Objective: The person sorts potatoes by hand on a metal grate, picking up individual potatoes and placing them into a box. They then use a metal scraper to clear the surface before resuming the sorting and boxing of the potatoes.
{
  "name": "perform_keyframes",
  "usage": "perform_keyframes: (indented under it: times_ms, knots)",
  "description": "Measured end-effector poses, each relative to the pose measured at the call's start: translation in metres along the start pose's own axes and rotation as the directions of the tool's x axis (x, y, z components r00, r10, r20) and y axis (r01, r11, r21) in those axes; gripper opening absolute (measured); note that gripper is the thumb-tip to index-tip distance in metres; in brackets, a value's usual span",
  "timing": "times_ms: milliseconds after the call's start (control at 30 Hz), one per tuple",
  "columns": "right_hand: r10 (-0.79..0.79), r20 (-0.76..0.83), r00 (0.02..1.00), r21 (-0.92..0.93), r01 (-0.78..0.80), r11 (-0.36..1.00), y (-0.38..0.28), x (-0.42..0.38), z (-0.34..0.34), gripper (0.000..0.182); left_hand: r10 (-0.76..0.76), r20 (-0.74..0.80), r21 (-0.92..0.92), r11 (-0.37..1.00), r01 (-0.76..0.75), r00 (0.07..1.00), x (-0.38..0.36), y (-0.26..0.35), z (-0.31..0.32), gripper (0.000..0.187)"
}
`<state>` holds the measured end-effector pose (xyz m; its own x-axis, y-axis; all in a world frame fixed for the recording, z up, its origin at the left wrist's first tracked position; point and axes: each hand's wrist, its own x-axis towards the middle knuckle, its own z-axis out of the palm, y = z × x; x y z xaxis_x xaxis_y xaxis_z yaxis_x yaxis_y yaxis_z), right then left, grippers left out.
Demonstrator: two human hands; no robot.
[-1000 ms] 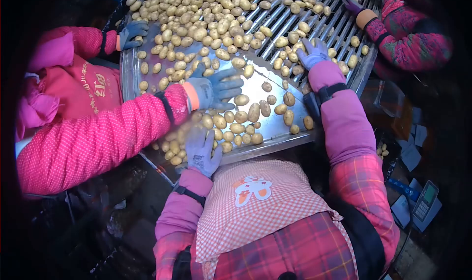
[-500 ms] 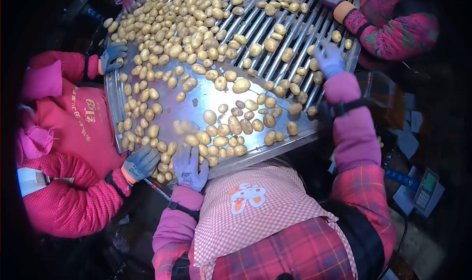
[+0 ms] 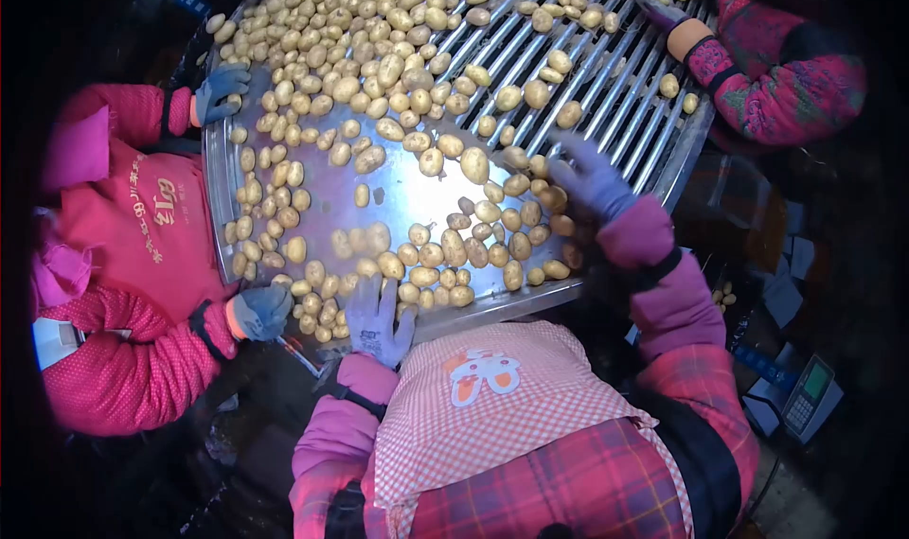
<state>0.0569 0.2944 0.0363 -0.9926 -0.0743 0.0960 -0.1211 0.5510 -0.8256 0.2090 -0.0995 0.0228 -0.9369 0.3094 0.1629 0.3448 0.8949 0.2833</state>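
Moved: right hand (image 3: 592, 179) has come back from the roller bars to the potato cluster at the tray's right edge; co-worker's near glove (image 3: 260, 312) sits a bit lower-left than 0.5 s ago.
Left grip: left hand (image 3: 377, 319), purple glove, fingers spread flat on the tray's near lip, released, nothing held; potatoes (image 3: 445, 255) touch its fingertips and pile just beyond.
Right grip: fingers curled loosely over spuds by the right rim; can't tell if one is pinched.
Surface: steel tray (image 3: 407, 194), shiny bare patch mid-tray, spuds thick along left and near edges.
Beyond: roller bars (image 3: 568, 56) carry more spuds, denser at far left.
Others: person at left in a pink jacket (image 3: 142, 217), far glove (image 3: 220, 89) on the tray's left rim; another person's gloved hand (image 3: 663, 9) at far right on the rollers.
Room: dark floor; handheld scale unit (image 3: 803, 397) low right.
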Motion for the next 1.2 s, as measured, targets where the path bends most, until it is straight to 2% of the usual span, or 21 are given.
perform_keyframes:
  times_ms: [33,100,133,167,200,233,300,367,433,500,567,667,767,833,867,900,967,1067,1100,1167,1200]
  knots:
    - [0.039,0.024,0.999,-0.116,-0.036,0.993,-0.014,0.026,-0.02,0.049,0.018,-0.026,0.003,1.0,-0.018,1.0,0.001,0.001,0.0,0.052]
    - [-0.172,-0.237,0.956,-0.3,0.097,0.949,0.005,0.082,-0.033,0.052,0.009,-0.033,0.018,1.0,-0.008,0.999,0.003,0.0,-0.002,0.053]
    - [-0.322,-0.268,0.908,-0.419,0.191,0.888,0.026,0.115,-0.037,0.057,-0.012,-0.008,-0.001,1.0,0.012,1.0,0.002,0.002,-0.003,0.053]
    - [-0.22,-0.293,0.93,-0.425,0.08,0.902,0.024,0.142,-0.038,0.063,-0.031,0.008,-0.021,0.999,0.031,1.0,0.003,0.003,-0.004,0.053]
    - [-0.104,-0.246,0.964,-0.536,-0.046,0.843,0.04,0.174,-0.039,0.066,-0.029,0.001,-0.011,1.0,0.029,1.0,0.004,0.004,-0.004,0.054]
    - [-0.09,-0.222,0.971,-0.556,-0.05,0.83,0.064,0.193,-0.03,0.066,-0.05,0.004,-0.002,0.999,0.05,0.999,0.004,0.005,-0.005,0.054]
    - [0.001,-0.162,0.987,-0.635,-0.105,0.765,0.056,0.185,0.004,0.063,-0.033,-0.009,-0.021,0.999,0.033,0.999,0.004,0.003,-0.006,0.055]
    - [0.017,-0.118,0.993,-0.643,-0.09,0.76,0.04,0.167,0.017,0.048,-0.039,-0.014,-0.049,0.998,0.039,0.999,0.007,0.002,-0.008,0.056]
    - [-0.209,0.183,0.961,-0.669,0.277,0.689,0.075,0.153,0.03,0.044,-0.037,0.002,-0.028,0.999,0.037,0.999,0.008,0.003,-0.012,0.054]
    - [-0.044,0.174,0.984,-0.627,0.145,0.765,-0.008,0.101,0.033,0.046,-0.04,0.021,-0.063,0.997,0.041,0.999,0.01,0.0,-0.012,0.055]
    - [-0.147,0.206,0.967,-0.587,0.243,0.773,-0.006,0.082,0.043,0.047,-0.034,0.034,-0.087,0.996,0.037,0.999,0.012,-0.003,-0.015,0.056]
    - [-0.146,0.246,0.958,-0.543,0.261,0.798,-0.027,0.057,0.039,0.046,-0.042,0.023,-0.096,0.994,0.044,0.999,0.011,-0.004,-0.015,0.056]
    - [-0.161,0.102,0.982,-0.447,0.19,0.874,-0.071,0.046,0.039,0.039,-0.022,0.026,-0.078,0.997,0.024,0.999,0.009,-0.004,-0.015,0.058]
    - [0.148,0.338,0.929,-0.647,0.116,0.754,-0.122,0.038,0.058,0.035,-0.019,0.032,-0.088,0.996,0.022,0.999,0.004,-0.006,-0.013,0.057]
    - [-0.206,0.359,0.91,-0.561,0.387,0.732,-0.098,0.029,0.073,0.034,-0.025,0.037,-0.079,0.996,0.028,0.999,0.004,-0.005,-0.013,0.057]
    - [-0.272,0.264,0.925,-0.657,0.379,0.652,-0.087,0.028,0.095,0.025,-0.032,0.043,-0.07,0.997,0.035,0.999,0.002,-0.004,-0.012,0.058]
    - [-0.092,0.155,0.984,-0.749,0.178,0.638,-0.109,0.031,0.113,0.03,-0.011,-0.016,-0.078,0.997,0.009,1.0,0.001,-0.003,-0.013,0.056]
    - [0.115,0.183,0.976,-0.8,0.08,0.595,-0.127,0.045,0.131,0.036,0.052,-0.078,-0.082,0.995,-0.059,0.996,-0.001,-0.003,-0.012,0.053]
    - [0.12,0.165,0.979,-0.803,0.063,0.592,-0.132,0.044,0.133,0.036,0.067,-0.094,-0.076,0.994,-0.075,0.993,-0.001,-0.004,-0.012,0.052]
    - [0.404,0.224,0.887,-0.756,-0.104,0.646,-0.143,0.043,0.133,0.047,0.085,-0.103,-0.064,0.994,-0.092,0.991,-0.002,-0.007,-0.01,0.052]
    - [0.405,0.215,0.889,-0.756,-0.111,0.645,-0.146,0.038,0.131,0.047,0.085,-0.107,-0.056,0.994,-0.091,0.991,-0.005,-0.008,-0.008,0.051]
